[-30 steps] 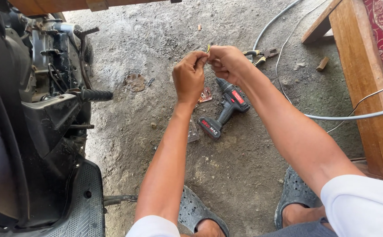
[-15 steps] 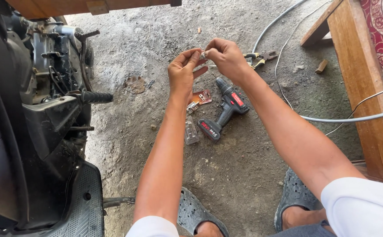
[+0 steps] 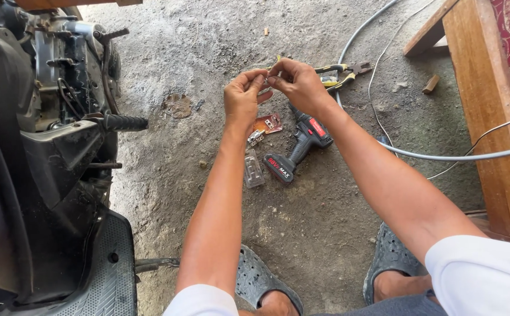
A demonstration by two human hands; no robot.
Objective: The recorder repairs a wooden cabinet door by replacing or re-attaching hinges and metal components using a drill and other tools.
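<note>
Both bare hands meet above a rough, gritty grey concrete floor (image 3: 167, 193). The left hand (image 3: 242, 100) and the right hand (image 3: 296, 83) are raised with fingertips pinched together on a tiny pale part (image 3: 266, 78), too small to make out; each grip is nearly closed on it, thumb against forefinger, wrists bent inward and forearms stretched out from white sleeves.

Just under the hands, on the floor, lies a black-and-red plastic cordless drill (image 3: 299, 147) on its side. Beside it are a clear plastic blister case (image 3: 253, 169) and an orange-backed card with small metal pieces (image 3: 265, 125). Yellow-handled metal pliers (image 3: 340, 72) lie just beyond the right hand. A smooth grey cable (image 3: 442, 156) curves towards a brown wooden bench frame (image 3: 489, 117). At left stands a black motor scooter (image 3: 50, 152) with bare engine parts.
</note>
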